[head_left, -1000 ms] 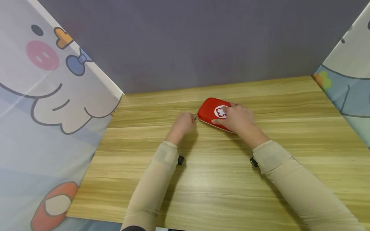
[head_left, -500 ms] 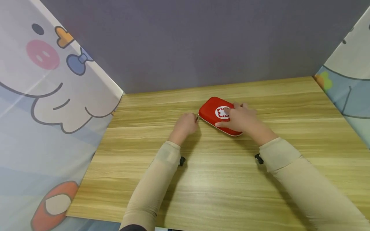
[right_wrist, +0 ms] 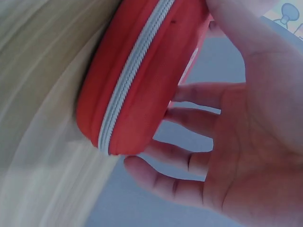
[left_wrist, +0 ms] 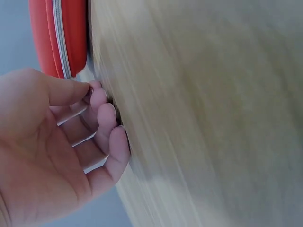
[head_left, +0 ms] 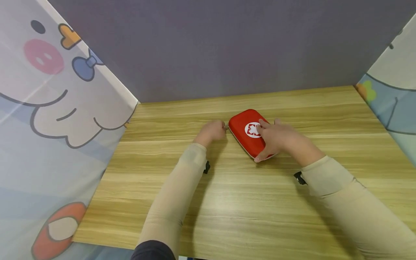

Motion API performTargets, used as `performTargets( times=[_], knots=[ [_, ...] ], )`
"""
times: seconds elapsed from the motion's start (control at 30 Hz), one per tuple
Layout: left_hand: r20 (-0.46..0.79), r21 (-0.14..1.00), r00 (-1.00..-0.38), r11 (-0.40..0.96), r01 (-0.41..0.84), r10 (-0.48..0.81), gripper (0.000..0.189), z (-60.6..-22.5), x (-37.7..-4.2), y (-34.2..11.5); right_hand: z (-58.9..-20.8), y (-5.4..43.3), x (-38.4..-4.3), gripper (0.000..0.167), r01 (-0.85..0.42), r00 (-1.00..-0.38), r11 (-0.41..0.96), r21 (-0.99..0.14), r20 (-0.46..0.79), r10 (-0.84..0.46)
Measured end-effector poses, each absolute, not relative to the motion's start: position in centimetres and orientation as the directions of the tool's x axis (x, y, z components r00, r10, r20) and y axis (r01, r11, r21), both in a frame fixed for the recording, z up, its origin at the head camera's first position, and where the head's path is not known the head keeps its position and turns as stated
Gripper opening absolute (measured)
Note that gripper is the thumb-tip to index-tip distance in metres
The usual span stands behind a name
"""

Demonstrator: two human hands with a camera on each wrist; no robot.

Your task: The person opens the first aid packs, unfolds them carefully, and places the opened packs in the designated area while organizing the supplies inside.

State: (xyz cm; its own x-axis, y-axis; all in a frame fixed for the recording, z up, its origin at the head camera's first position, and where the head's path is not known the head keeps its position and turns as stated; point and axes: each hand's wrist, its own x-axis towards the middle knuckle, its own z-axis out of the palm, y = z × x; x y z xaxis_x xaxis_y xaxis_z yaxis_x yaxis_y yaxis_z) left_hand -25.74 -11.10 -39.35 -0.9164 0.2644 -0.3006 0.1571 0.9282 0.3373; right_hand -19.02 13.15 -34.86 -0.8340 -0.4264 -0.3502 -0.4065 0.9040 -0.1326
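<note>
A red zip case with a round white emblem lies flat on the wooden table, its long side slanting toward the near right. At its left corner my left hand pinches the small zipper pull between thumb and forefinger, the other fingers curled. In the left wrist view that hand's fingertips are close to the wood, and the pull is mostly hidden by them. My right hand holds the case's right end, thumb at the near corner and fingers spread over the top. A pale zipper runs around the side, its teeth together where visible.
The wooden table meets a grey upright panel behind the case. Cartoon-printed cloth hangs at the left, with more printed cloth at the right.
The case has turned clockwise and shifted slightly right. My left hand followed its corner right and a little away, while my right hand moved right, its thumb now at the near corner.
</note>
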Motion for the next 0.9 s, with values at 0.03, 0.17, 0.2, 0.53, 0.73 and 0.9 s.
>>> performTargets(
  times=[0.03,0.17,0.2,0.53,0.73,0.9],
  knots=[
    [-0.308,0.355,-0.913,0.923,0.149,0.266,0.022,-39.3,-25.9,-11.2,-34.8,13.2,-19.0,0.123,-0.409,-0.833,0.903,-0.135,-0.349,-0.429],
    [-0.310,0.385,-0.913,0.913,0.137,0.267,0.025,-39.4,-26.3,-11.5,-34.7,13.3,-18.7,0.123,-0.412,-0.836,0.902,-0.132,-0.339,-0.432],
    [-0.306,0.392,-0.913,0.910,0.137,0.270,0.025,-39.5,-26.4,-11.5,-34.8,13.2,-18.6,0.122,-0.414,-0.838,0.901,-0.129,-0.331,-0.433],
    [-0.349,0.447,-0.885,0.885,0.132,0.308,0.035,-39.2,-26.5,-11.5,-35.8,12.6,-18.5,0.121,-0.394,-0.847,0.891,-0.225,-0.288,-0.447],
    [-0.338,0.487,-0.885,0.864,0.126,0.320,0.029,-39.4,-26.4,-11.5,-35.9,12.7,-18.6,0.119,-0.395,-0.843,0.882,-0.257,-0.282,-0.459],
    [-0.344,0.493,-0.886,0.863,0.111,0.311,0.026,-39.5,-26.3,-11.6,-35.9,12.4,-18.4,0.114,-0.398,-0.858,0.889,-0.228,-0.251,-0.449]
  ],
)
